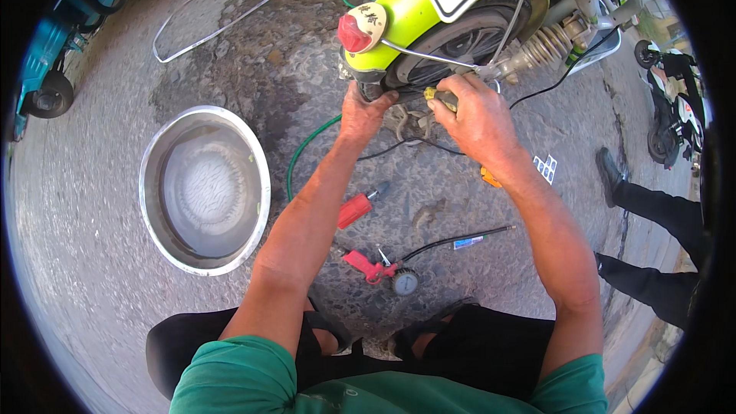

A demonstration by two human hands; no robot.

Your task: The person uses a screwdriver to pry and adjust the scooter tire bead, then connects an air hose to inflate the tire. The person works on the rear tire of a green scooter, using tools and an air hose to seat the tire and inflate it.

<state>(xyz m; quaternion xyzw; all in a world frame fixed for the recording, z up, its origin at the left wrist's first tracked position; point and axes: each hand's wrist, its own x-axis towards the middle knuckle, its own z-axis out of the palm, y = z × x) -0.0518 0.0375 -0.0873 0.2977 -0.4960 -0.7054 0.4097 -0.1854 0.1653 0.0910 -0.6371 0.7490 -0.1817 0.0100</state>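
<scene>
Behind a lime-green rear fender (418,11) with a red tail lamp (356,33), the black rear tire (410,80) of a scooter is in front of me. My left hand (363,113) is closed on the tire's near end below the lamp, its thumb pointing right. My right hand (477,119) grips a tool with a yellow handle (440,98) beside the wheel; its working end is hidden. Just right of the tire stands a coil-spring shock absorber (540,54).
A metal basin of water (146,176) stands left. Below my hands lie a red-handled tool (354,211), a red tire inflator with gauge (372,267), a patch sheet (545,169) and a green hose (300,149). Another person's legs (652,211) are at right; a teal vehicle (46,61) is upper left.
</scene>
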